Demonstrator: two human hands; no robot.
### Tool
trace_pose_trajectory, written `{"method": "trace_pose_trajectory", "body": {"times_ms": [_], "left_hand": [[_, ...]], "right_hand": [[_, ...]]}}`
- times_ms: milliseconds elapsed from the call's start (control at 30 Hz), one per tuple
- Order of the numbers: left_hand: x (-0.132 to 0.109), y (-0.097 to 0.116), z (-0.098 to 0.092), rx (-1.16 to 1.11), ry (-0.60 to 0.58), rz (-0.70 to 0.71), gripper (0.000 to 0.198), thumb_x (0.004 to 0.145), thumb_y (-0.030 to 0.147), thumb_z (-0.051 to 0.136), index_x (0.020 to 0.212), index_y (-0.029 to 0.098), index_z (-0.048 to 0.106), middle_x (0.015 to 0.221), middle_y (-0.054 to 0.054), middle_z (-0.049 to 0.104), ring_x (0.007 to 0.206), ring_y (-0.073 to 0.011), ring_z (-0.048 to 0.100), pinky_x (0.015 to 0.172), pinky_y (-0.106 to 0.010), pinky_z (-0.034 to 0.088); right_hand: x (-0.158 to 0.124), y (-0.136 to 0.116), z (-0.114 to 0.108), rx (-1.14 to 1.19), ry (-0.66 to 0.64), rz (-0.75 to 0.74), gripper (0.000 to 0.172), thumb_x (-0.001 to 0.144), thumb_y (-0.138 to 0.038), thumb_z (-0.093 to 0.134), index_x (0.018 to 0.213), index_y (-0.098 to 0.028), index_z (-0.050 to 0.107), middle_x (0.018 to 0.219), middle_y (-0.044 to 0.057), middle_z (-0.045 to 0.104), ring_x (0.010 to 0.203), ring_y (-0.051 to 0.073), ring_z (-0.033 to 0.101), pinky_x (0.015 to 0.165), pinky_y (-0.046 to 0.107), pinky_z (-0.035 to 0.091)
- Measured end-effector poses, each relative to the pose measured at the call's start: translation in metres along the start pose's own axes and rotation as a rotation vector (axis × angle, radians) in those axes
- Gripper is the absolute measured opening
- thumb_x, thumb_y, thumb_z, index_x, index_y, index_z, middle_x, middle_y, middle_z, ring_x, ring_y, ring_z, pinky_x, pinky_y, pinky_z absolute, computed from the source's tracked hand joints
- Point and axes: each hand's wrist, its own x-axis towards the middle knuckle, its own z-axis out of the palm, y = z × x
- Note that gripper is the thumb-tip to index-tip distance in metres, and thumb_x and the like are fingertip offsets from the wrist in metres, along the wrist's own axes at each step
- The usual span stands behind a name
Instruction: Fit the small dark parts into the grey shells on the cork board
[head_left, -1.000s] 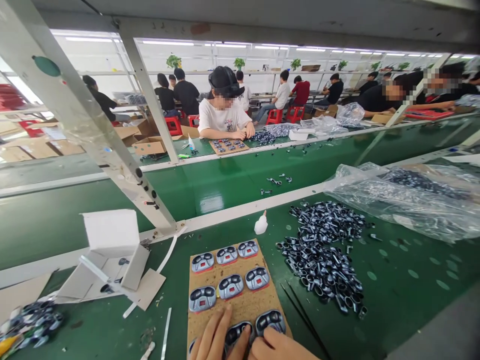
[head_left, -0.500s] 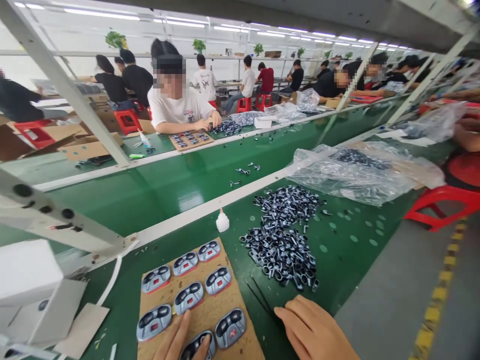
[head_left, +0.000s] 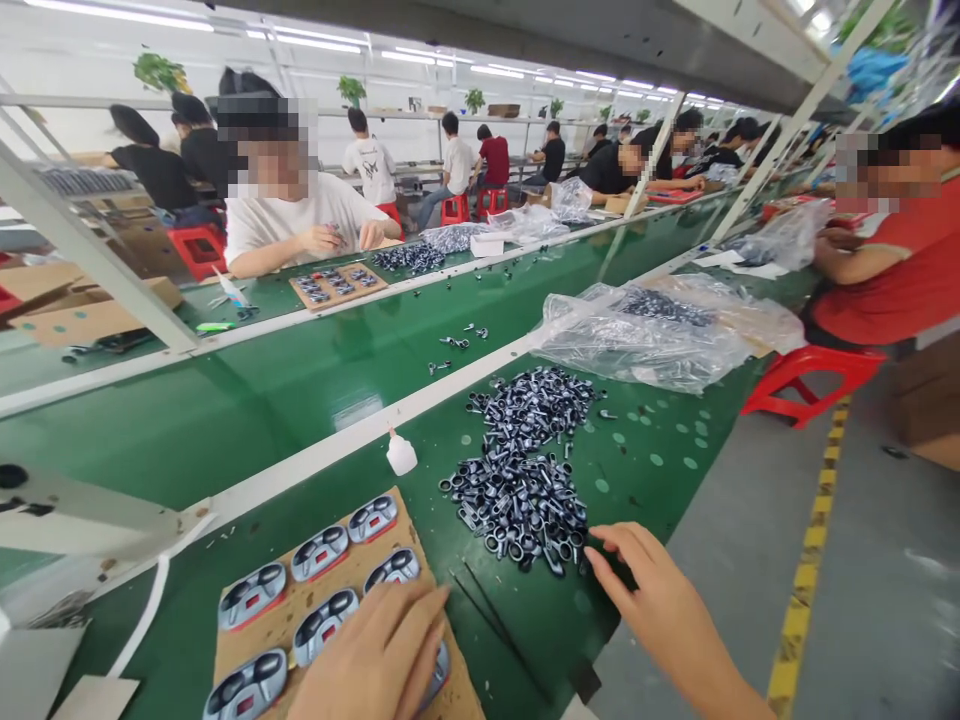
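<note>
the board [head_left: 287, 618] is being pinned by the flat left hand [head_left: 375, 650]; right of it, parts [head_left: 517, 480] are being reached for by the open right hand [head_left: 660, 590] and could be scattered.

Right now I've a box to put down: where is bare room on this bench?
Bare green lies between the heap of metal parts and the plastic bag. The belt left of the glue bottle is open too. Crowded: the cardboard sheet under the left hand.
</note>
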Motion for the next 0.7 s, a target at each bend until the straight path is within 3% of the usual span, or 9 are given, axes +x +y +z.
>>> {"method": "trace_pose_trajectory", "body": {"times_ms": [67,133,200,267,367,533,700], "left_hand": [[0.037,-0.001,0.012,0.0,-0.048,-0.101,0.026,0.093,0.018,0.043,0.108,0.021,0.065,0.099,-0.002,0.07,0.087,-0.0163,0.068,0.076,-0.03,0.06],[0.066,-0.002,0.024,0.015,-0.097,-0.135,0.023,0.084,0.018,0.061,0.107,0.017,0.066,0.097,-0.007,0.07,0.084,-0.0221,0.068,0.073,-0.037,0.061],[0.086,-0.003,0.033,0.029,-0.144,-0.173,0.036,0.075,0.015,0.072,0.109,0.01,0.065,0.099,-0.012,0.069,0.086,-0.0279,0.068,0.073,-0.043,0.06],[0.095,-0.005,0.039,0.004,-0.198,-0.204,0.034,0.072,0.013,0.073,0.105,0.009,0.066,0.099,-0.013,0.069,0.089,-0.0288,0.068,0.075,-0.044,0.059],[0.097,-0.01,0.043,-0.091,-0.268,-0.238,0.015,0.082,0.011,0.063,0.095,0.015,0.067,0.099,-0.009,0.067,0.089,-0.0219,0.069,0.078,-0.037,0.059],[0.082,-0.019,0.037,-0.265,-0.305,-0.309,0.02,0.091,0.013,0.048,0.097,0.018,0.066,0.097,-0.005,0.066,0.088,-0.0163,0.068,0.084,-0.033,0.056],[0.064,-0.025,0.018,-0.38,-0.245,-0.415,0.021,0.093,0.017,0.047,0.103,0.018,0.065,0.101,-0.004,0.07,0.095,-0.0166,0.068,0.088,-0.033,0.056]], "right_hand": [[-0.004,-0.005,0.001,0.04,-0.023,-0.028,0.027,0.098,-0.038,0.039,0.093,-0.021,0.059,0.083,0.001,0.06,0.074,0.01,0.06,0.065,0.02,0.049],[-0.005,-0.014,0.003,0.062,-0.027,-0.061,0.028,0.099,-0.037,0.037,0.09,-0.021,0.058,0.082,0.001,0.059,0.075,0.01,0.06,0.066,0.02,0.048],[-0.004,-0.023,0.006,0.038,-0.015,-0.071,0.031,0.099,-0.037,0.035,0.088,-0.021,0.058,0.079,0.002,0.058,0.072,0.011,0.059,0.063,0.022,0.045],[0.0,-0.03,0.011,-0.036,0.005,-0.075,0.036,0.1,-0.04,0.031,0.086,-0.019,0.058,0.075,0.003,0.056,0.068,0.013,0.057,0.058,0.024,0.042],[0.004,-0.036,0.019,-0.138,0.016,-0.095,0.041,0.101,-0.037,0.024,0.082,-0.018,0.055,0.071,0.003,0.054,0.063,0.013,0.055,0.055,0.026,0.039],[0.006,-0.04,0.027,-0.159,-0.002,-0.134,0.039,0.101,-0.029,0.023,0.078,-0.02,0.053,0.067,0.002,0.052,0.06,0.014,0.052,0.055,0.027,0.036],[0.013,-0.038,0.02,-0.093,-0.068,-0.187,0.039,0.101,-0.03,0.023,0.077,-0.02,0.052,0.067,0.0,0.051,0.059,0.012,0.053,0.055,0.024,0.038]]}}
